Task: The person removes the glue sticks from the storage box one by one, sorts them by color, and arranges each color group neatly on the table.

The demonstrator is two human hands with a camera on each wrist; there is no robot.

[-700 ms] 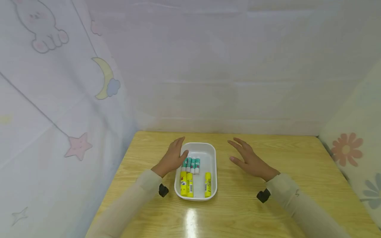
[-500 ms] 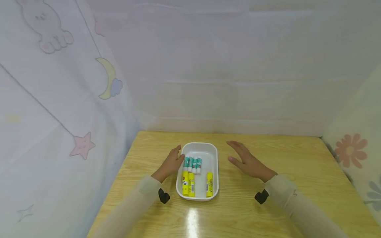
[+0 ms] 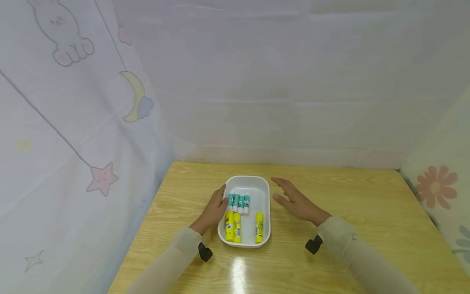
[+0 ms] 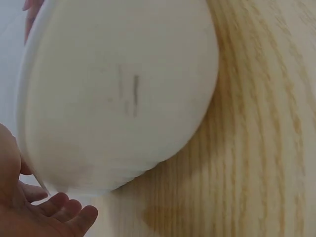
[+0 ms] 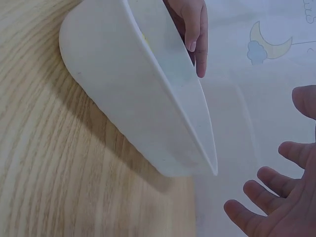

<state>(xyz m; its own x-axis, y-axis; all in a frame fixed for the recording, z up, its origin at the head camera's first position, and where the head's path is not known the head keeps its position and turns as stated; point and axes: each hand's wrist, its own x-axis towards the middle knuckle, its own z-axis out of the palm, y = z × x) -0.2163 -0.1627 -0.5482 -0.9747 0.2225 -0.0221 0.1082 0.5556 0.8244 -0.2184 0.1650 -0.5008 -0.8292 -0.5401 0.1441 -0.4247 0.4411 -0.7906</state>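
Observation:
A white rectangular tray (image 3: 260, 198) stands on the wooden table, holding several short teal-and-white glue sticks (image 3: 240, 203) in a row at its left. Nearer the front lie two yellow glue sticks (image 3: 237, 228) side by side, and a third yellow glue stick (image 3: 259, 228) sits apart at the right. My left hand (image 3: 212, 212) is at the tray's left side, thumb right at the rim and fingers along the outer wall. My right hand (image 3: 299, 206) hovers just off the right rim, fingers extended, holding nothing; the right wrist view shows a gap between its fingers (image 5: 271, 181) and the tray wall.
Light wood tabletop (image 3: 360, 196) surrounds the tray. Pale fabric (image 3: 257, 90) hangs behind it, with printed fabric (image 3: 99, 147) at the left and more at the right. Each wrist carries a small black device (image 3: 313, 244).
My right hand has moved left, closer to the tray. My left hand has drawn back from over the tray and settled at its left rim. The view has shifted slightly.

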